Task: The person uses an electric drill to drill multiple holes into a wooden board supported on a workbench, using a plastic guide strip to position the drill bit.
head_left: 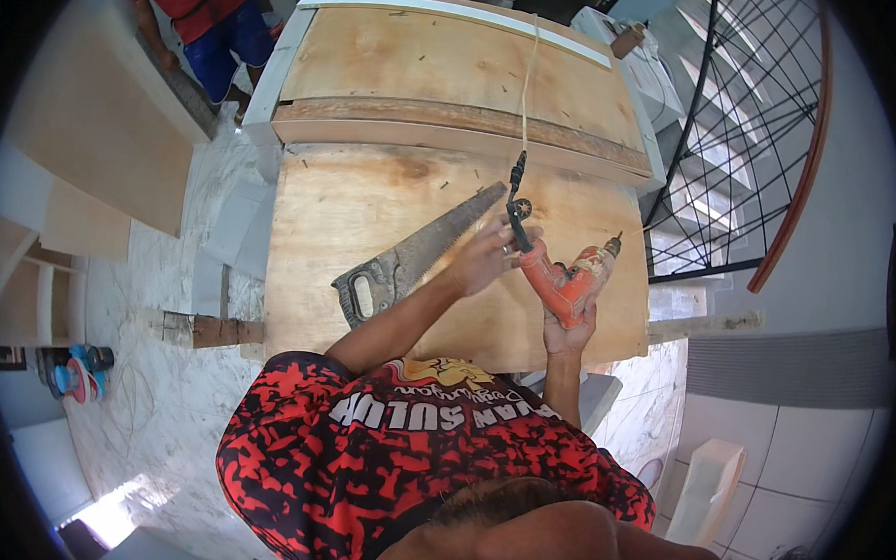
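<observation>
My right hand (570, 330) cups the body of a worn orange-red power drill (568, 289) from below. Its chuck and bit point to the far right, and its handle slants to the far left. Beside the handle's end is my left hand (485, 258), fingers stretched out around the start of the black cord (517, 215); whether they press on it I cannot tell. That cord joins a pale extension cable (526, 95) running away over the wood. Left of the drill, a hand saw (424, 248) lies on the plywood board (312, 211), its handle toward me and its tip far.
Beyond the plywood stands a raised wooden panel (455, 68) with a pale frame. Small screws or nails lie scattered. A metal railing (759, 123) bounds the right side. At the far left stands a person (205, 25). A blue power tool (82, 371) rests on the left floor.
</observation>
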The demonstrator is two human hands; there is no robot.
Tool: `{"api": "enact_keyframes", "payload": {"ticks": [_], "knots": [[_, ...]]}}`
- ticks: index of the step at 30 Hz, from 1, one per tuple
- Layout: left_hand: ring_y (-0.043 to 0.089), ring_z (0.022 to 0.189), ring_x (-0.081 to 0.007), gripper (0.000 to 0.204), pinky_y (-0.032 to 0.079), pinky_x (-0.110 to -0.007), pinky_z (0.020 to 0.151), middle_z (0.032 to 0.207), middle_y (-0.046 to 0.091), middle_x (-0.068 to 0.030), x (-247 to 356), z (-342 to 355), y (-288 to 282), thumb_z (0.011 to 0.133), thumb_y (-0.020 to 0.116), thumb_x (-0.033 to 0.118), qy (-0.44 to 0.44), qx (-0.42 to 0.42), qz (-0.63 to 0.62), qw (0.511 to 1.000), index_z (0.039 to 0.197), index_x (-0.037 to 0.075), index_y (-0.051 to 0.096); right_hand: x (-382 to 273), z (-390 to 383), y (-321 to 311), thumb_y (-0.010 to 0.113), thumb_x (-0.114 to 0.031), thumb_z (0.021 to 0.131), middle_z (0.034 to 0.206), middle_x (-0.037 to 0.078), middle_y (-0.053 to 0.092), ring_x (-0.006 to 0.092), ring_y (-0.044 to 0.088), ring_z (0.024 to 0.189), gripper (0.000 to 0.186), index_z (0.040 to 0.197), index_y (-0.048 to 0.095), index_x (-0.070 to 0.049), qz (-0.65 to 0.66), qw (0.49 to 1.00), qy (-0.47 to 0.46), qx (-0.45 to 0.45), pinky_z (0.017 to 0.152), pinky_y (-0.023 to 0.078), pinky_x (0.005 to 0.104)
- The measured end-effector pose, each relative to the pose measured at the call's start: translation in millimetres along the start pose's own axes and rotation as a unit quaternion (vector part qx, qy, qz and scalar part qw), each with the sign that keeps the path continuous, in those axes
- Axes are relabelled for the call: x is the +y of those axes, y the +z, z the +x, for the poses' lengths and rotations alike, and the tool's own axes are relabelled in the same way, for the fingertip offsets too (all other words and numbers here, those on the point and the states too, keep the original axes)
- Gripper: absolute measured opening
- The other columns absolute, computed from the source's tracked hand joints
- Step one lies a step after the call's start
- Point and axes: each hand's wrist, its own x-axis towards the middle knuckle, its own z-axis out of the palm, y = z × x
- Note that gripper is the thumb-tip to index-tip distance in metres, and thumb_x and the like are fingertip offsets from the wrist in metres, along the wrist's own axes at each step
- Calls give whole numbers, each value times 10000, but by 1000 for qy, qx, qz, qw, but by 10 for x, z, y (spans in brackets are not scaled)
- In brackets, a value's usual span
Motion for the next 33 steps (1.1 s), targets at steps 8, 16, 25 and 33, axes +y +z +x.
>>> {"api": "enact_keyframes", "payload": {"ticks": [8, 16, 25, 33], "knots": [[631, 991, -320, 654, 553, -455, 859, 1081, 599, -242, 528, 2092, -337, 1004, 385, 479, -141, 172, -7, 975, 1301, -104, 408, -291, -412, -261, 571, -332, 917, 1330, 158, 523, 348, 479, 1259, 584, 1394, 396, -45, -21, 993, -112, 18, 1070, 388, 513], [329, 447, -73, 300, 284, -207, 388, 582, 360, 63, 1110, 2910, -2, 1027, 408, 286, 18, 42, -1, 999, 1139, 56, 564, -160, -714, -340, 563, -383, 916, 1297, 134, 554, 322, 531, 1204, 600, 1390, 406, -50, 8, 995, -101, 18, 1035, 424, 491], [471, 732, -118, 299, 420, -317, 759, 850, 524, 20, 2228, 872, 351, 920, 521, 57, 219, -172, 93, 956, 1219, 70, 537, -233, -824, -504, 554, -282, 930, 1308, 146, 527, 302, 522, 1214, 583, 1408, 341, -24, 6, 992, -59, 112, 1054, 399, 487], [532, 1194, -286, 217, 246, -553, 1164, 1070, 647, -71, 1458, -273, -437, 997, 500, 249, 172, 40, 125, 976, 1115, 87, 583, -192, -1157, -718, 535, -259, 945, 1251, 125, 589, 267, 589, 1137, 485, 1358, 421, -32, 12, 965, -132, 225, 1004, 452, 431]]}}
